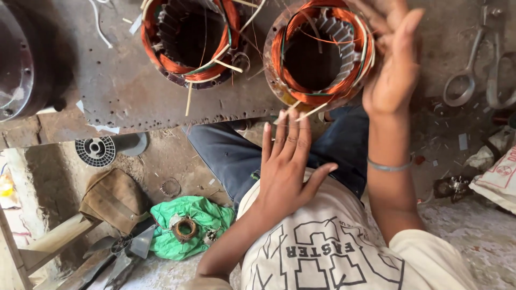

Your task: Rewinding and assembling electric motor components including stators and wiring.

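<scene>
A round motor stator (321, 53) with copper windings and a slotted steel core stands tilted at the edge of a rusty metal table (129, 91). My right hand (395, 59) rests flat against its right side, fingers spread over the winding. Just below the stator's lower rim hovers my left hand (286, 161), open with its fingers straight, the fingertips near thin wooden sticks (309, 111) poking out of the coil. A second stator (191, 37) with the same copper coils sits further left on the table.
Scissors (478, 70) lie on the ground at the right, near a white sack (500, 180). On the floor at the left are a black plastic spool (98, 150), a brown pouch (113, 198), a green bag (188, 225) and a fan blade (121, 249). A dark motor housing (21, 59) sits far left.
</scene>
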